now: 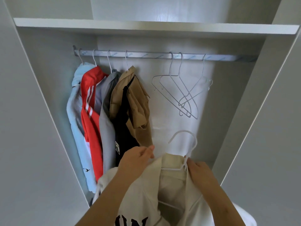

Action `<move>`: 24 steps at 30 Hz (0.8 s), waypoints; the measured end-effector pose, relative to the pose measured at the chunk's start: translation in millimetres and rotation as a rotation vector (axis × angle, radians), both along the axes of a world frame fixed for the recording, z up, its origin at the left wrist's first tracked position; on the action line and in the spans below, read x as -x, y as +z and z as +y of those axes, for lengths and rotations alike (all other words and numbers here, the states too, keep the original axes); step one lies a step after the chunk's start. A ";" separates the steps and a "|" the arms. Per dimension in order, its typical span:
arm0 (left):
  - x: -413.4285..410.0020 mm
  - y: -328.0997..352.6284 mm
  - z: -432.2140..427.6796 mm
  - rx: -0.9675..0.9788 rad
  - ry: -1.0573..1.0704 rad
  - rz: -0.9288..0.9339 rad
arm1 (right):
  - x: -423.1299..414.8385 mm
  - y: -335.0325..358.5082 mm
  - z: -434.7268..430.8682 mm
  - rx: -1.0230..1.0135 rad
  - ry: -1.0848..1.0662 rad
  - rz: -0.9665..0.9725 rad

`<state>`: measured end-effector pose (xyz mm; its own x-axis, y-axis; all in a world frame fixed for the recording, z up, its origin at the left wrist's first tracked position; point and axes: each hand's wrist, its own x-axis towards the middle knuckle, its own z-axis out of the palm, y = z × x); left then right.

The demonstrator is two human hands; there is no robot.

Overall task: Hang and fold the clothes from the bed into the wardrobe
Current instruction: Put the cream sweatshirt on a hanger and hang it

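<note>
Cream sweatshirt with dark lettering point(146, 193), held low under the bare middle of the silver wardrobe rail point(146, 54). The left hand point(138, 159) pinches its collar and the right hand point(200, 172) grips its shoulder beside the thin white wire hanger point(182, 131), probably to seat the cloth before hanging. The hanger's arms are mostly buried in cloth; the lettering and hem are cut off below.

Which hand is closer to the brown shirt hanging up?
Left. The left hand is just below the brown shirt's hem, gripping the cream shirt. The right hand is farther right, pinching the white hanger.
</note>
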<state>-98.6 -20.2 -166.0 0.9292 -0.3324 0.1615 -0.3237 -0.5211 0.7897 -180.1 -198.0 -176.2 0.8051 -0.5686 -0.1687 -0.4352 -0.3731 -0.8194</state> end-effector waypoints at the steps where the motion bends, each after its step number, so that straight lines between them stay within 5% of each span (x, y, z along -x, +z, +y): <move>1: 1.4 -1.9 -2.4 0.098 0.030 0.063 | 3.3 -3.1 -3.8 0.001 -0.016 0.012; 6: 11.4 -15.9 -17.4 0.281 0.090 0.306 | 20.0 -7.1 -19.0 -0.022 -0.105 0.057; 15: 20.8 -22.3 -38.7 0.455 0.210 0.535 | 40.9 -11.4 -25.9 -0.378 -0.262 -0.042; 24: 2.8 -0.4 -44.9 0.498 0.207 0.434 | -8.3 23.4 -23.9 -0.433 -0.061 -0.083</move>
<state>-101.4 -65.0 -166.4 0.9805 -0.1245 -0.1520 0.1428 -0.0798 0.9865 -171.8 -221.8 -152.8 0.7933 -0.5064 -0.3379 -0.3721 0.0360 -0.9275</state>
